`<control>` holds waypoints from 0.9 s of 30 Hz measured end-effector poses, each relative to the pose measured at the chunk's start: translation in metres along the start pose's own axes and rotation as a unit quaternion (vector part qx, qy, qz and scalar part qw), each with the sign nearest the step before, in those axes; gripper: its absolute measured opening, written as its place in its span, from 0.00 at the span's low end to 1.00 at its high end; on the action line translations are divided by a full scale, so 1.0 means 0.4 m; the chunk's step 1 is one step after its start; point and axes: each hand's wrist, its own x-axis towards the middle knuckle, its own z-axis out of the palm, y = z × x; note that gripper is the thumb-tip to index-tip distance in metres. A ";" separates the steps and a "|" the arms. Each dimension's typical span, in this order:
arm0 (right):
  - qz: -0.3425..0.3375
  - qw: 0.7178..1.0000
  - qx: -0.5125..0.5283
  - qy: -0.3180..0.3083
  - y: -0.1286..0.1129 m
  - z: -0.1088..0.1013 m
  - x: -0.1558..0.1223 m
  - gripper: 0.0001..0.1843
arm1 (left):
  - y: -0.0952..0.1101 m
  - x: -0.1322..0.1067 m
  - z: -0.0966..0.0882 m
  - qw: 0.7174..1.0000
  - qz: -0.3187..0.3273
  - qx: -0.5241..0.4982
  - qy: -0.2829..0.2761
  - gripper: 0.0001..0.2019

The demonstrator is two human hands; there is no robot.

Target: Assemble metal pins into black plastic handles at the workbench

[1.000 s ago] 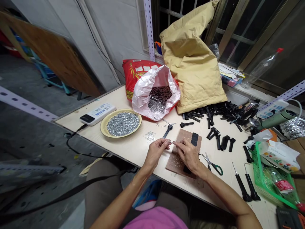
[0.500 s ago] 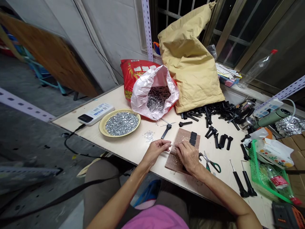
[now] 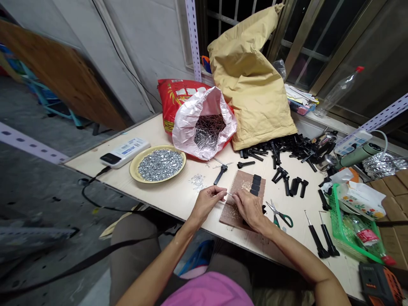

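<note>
Both hands meet over the near edge of the table around a thin metal rod. My left hand pinches one end between thumb and fingertips. My right hand is closed at the other end, above a brown board; its fingertips partly hide the rod. A row of black blocks lies on the board among pale crumbs. Just beyond my left hand are loose small metal rings and a black plastic part with metal rods beside it. Green-handled scissors lie right of my right hand.
A yellow plate full of metal rings stands left, beside a white power bank. Behind are an open bag of metal rods and a tan sack. Black parts, two black-handled tools and a green basket lie right.
The camera view has shifted slightly. Both hands keep hold of the rod, and a little more of it shows between the fingertips.
</note>
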 end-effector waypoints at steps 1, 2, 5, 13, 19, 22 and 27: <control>0.012 1.000 0.018 -0.011 0.000 -0.001 0.000 0.13 | 0.001 -0.001 0.000 1.000 0.002 0.005 -0.001 0.13; 0.019 0.999 0.029 -0.015 0.001 -0.001 0.000 0.12 | 0.001 -0.001 0.001 1.000 0.002 0.007 -0.003 0.13; 0.003 1.000 0.029 0.002 0.004 0.002 -0.002 0.11 | 0.002 -0.004 0.006 1.000 -0.005 0.000 -0.007 0.13; 0.008 1.000 0.011 0.017 0.004 0.014 -0.008 0.14 | -0.014 -0.009 0.023 0.999 -0.013 -0.043 0.015 0.15; 0.022 0.999 0.024 0.013 -0.005 0.024 -0.001 0.12 | -0.022 -0.010 0.032 0.996 -0.001 -0.076 0.046 0.17; 0.031 0.999 0.022 0.007 -0.007 0.030 0.002 0.11 | -0.020 -0.011 0.032 0.995 0.000 -0.084 0.050 0.18; 0.022 0.999 0.038 0.014 -0.011 0.033 0.003 0.11 | -0.021 -0.011 0.029 0.995 0.003 -0.083 0.055 0.18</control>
